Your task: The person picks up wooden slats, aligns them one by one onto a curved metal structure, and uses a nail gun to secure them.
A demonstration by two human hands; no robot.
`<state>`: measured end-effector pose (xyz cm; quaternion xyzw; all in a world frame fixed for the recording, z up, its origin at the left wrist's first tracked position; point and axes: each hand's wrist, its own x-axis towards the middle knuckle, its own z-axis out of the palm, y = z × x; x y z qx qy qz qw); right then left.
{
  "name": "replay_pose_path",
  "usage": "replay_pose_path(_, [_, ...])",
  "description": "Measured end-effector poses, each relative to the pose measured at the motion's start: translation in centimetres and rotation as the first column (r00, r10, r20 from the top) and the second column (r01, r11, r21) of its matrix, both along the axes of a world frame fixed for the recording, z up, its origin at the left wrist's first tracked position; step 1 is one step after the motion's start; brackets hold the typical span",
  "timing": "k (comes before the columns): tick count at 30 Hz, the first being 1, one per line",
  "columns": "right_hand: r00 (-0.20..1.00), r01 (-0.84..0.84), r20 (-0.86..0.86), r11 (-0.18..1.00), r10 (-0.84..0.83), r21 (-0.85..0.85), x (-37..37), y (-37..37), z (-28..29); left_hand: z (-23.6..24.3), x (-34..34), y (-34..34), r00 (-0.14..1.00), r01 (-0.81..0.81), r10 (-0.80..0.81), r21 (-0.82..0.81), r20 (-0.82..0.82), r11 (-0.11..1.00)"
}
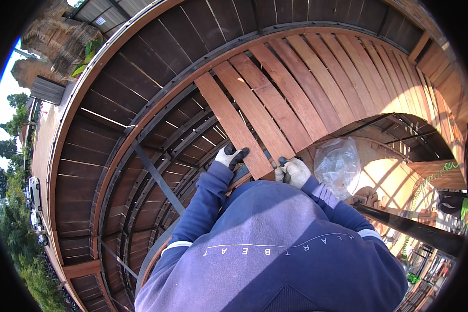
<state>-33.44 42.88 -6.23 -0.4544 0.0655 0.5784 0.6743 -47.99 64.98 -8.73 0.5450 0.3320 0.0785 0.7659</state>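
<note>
Reddish-brown wooden planks lie side by side across a curved frame, with gaps between them. My left hand [231, 156], in a white and dark glove, grips the left edge of the leftmost wooden plank [233, 125] close to its near end. The fingers of my right hand [296, 172], gloved too, are closed at the near end of the second wooden plank [260, 117], beside the gap between the two. Whatever those fingers pinch, if anything, is too small to make out.
Left of the planks, dark curved metal rails [153, 156] stand bare over an open drop, crossed by a grey strut [158, 177]. A clear plastic bag [338, 165] is at the right. Beyond it are a dark pole [411, 226] and a coiled green hose [426, 182].
</note>
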Motion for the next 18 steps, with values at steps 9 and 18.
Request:
replay_pose_path(9, [0.967,-0.138,0.211,0.989,0.144,-0.045,0.2,0.2,-2.3,-0.1,0.1,0.1,1.0,0.008,-0.008,0.002,-0.004,1.0])
replay_pose_path(18, [0.916,-0.261,0.279,0.957,0.288,-0.128,0.6,0.7,-1.4,0.3,0.2,0.2,1.0,0.007,-0.007,-0.021,-0.011,1.0])
